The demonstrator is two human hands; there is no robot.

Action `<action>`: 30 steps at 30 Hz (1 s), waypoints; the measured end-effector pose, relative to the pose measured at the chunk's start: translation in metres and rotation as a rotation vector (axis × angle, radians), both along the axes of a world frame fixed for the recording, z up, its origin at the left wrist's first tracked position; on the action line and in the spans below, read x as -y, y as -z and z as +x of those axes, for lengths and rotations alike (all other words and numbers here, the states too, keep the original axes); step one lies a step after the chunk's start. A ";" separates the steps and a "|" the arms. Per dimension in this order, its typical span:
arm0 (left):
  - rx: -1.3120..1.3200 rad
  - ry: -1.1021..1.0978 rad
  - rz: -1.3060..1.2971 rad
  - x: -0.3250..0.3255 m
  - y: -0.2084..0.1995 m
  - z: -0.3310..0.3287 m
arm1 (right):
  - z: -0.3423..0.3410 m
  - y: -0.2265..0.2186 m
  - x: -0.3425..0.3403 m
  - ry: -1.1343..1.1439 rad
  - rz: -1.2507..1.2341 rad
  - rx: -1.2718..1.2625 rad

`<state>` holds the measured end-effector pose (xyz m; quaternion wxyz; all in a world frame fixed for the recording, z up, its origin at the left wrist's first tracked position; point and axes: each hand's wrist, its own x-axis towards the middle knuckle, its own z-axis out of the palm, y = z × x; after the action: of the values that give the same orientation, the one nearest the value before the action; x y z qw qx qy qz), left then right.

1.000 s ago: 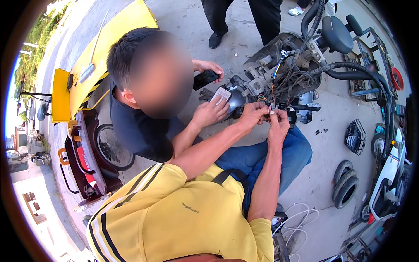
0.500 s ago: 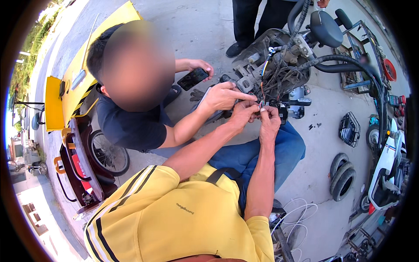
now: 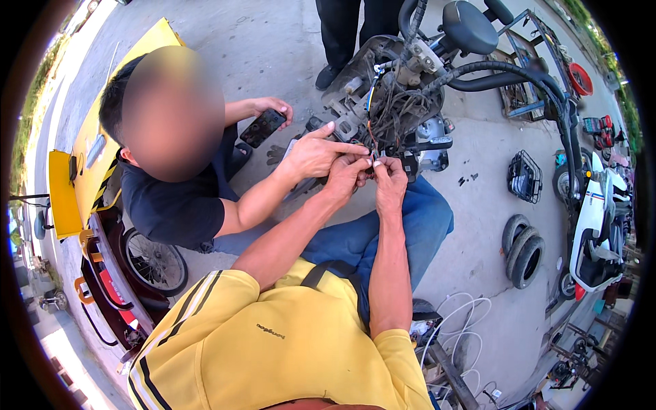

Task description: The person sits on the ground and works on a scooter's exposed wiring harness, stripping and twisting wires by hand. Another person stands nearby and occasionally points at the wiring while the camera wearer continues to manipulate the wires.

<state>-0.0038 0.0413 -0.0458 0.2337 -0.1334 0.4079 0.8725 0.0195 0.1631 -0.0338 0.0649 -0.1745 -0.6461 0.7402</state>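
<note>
My left hand [image 3: 346, 178] and my right hand [image 3: 390, 182] meet at thin wires [image 3: 374, 152] low on a partly stripped two-wheeler's front end [image 3: 389, 96]. The fingers of both hands are pinched on the wires; the tips partly cover what they grip. A co-worker's hand [image 3: 309, 156] reaches in beside my left hand, its index finger pointing at the same spot. Above my hands, a yellow, blue and orange wire [image 3: 370, 102] runs up to a white connector [image 3: 380, 69]. Dark cables lie tangled within the open front.
The co-worker's other hand holds a black phone [image 3: 263, 128]. Another person's legs [image 3: 336, 34] stand beyond the vehicle. To the right are a black wire basket [image 3: 525, 176], several tyres [image 3: 525, 256] and a white two-wheeler [image 3: 593, 225]. A white hose [image 3: 471, 321] coils lower right.
The whole view has shifted, so the scene sits farther left. Both my hands stay pinched at the wires, and the co-worker's finger still points beside them.
</note>
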 end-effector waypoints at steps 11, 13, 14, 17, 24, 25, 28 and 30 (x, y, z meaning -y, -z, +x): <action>-0.084 -0.063 -0.009 -0.004 0.000 -0.007 | -0.001 0.007 0.000 0.020 0.032 -0.008; -0.039 -0.008 -0.062 0.003 0.006 0.000 | 0.005 0.004 0.006 0.035 0.010 -0.005; -0.032 -0.015 -0.094 0.002 0.003 0.003 | 0.004 0.002 0.005 0.034 0.032 -0.004; -0.093 -0.031 -0.211 0.000 -0.010 0.004 | -0.001 0.000 0.002 0.038 0.042 -0.008; -0.136 -0.004 -0.338 0.003 -0.025 0.001 | -0.002 0.014 -0.002 0.030 0.117 -0.001; -0.129 -0.013 -0.320 0.004 -0.021 0.000 | -0.003 0.016 -0.001 0.024 0.125 -0.019; -0.147 -0.026 -0.359 0.003 -0.014 -0.002 | -0.001 0.025 -0.004 0.022 0.148 -0.063; -0.206 0.003 -0.427 0.000 -0.015 -0.003 | 0.001 0.027 -0.007 0.032 0.141 -0.082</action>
<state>-0.0065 0.0414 -0.0310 0.1586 -0.0895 0.6051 0.7751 0.0205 0.1706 -0.0605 0.1152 -0.1492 -0.6904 0.6984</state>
